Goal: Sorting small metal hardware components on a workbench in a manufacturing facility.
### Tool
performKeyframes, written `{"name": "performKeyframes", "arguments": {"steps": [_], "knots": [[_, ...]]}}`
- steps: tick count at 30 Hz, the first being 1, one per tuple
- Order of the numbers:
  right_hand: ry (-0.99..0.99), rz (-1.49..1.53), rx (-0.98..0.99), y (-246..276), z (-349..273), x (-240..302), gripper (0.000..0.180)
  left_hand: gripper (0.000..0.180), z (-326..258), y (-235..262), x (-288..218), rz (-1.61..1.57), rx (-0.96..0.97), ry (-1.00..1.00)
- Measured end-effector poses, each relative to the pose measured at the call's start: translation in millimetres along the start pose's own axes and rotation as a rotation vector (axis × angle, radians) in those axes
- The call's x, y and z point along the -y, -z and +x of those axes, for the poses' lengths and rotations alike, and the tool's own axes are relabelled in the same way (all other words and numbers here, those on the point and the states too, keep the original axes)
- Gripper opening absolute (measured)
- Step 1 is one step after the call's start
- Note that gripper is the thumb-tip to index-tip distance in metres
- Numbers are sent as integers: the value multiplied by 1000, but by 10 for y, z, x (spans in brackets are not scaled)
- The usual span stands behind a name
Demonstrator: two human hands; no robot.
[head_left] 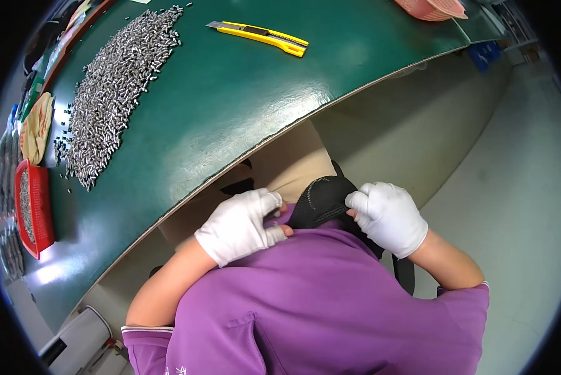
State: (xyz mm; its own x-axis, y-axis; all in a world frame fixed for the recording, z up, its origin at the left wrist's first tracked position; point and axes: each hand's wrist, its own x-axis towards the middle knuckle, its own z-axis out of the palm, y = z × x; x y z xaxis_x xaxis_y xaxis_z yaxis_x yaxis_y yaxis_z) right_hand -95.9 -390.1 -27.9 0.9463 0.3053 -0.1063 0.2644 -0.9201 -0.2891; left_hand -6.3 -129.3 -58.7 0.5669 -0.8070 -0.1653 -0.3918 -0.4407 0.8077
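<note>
In my lap, against the purple shirt (330,269), lies a black fabric item (323,199) with a mesh panel and rounded top; its exact kind is unclear. My right hand (386,215), in a white glove with bare fingertips, is closed on its right edge. My left hand (243,225), gloved the same way, is at its left side, with thumb and fingers apart and purple cloth showing between them. Whether the left thumb touches the black edge cannot be made out. On the green table ahead rests a yellow utility knife (261,37), its blade out and pointing left.
A large heap of small metal cylinders (118,87) covers the table's left part. Beside it are a red basket (41,209) of small parts and a tan bag (36,128). A pink basket (433,7) stands far right. The table's edge (243,159) runs diagonally before me.
</note>
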Motion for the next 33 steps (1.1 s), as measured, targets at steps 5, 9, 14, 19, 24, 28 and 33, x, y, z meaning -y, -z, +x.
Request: {"name": "performKeyframes", "arguments": {"steps": [5,9,14,19,24,28,33], "knots": [[-12,23,-56,10,5,12,12,34,203,-98,-76,14,201,102],[-29,65,-119,-1,108,15,12,21,265,-25,-209,111,199,90],[53,113,-101,55,417,26,11,10,159,110,-100,109,-57,11],[143,177,-23,79,838,135,9,6,-135,90,-2,-133,-191,334],[169,275,25,-45,1069,38,12,12,-164,-27,244,-55,-328,475],[-48,194,-95,204,784,-441,16,14,-54,43,237,452,-470,233],[-381,72,704,349,19,-632,20,15,-98,88,565,409,-344,82]]}}
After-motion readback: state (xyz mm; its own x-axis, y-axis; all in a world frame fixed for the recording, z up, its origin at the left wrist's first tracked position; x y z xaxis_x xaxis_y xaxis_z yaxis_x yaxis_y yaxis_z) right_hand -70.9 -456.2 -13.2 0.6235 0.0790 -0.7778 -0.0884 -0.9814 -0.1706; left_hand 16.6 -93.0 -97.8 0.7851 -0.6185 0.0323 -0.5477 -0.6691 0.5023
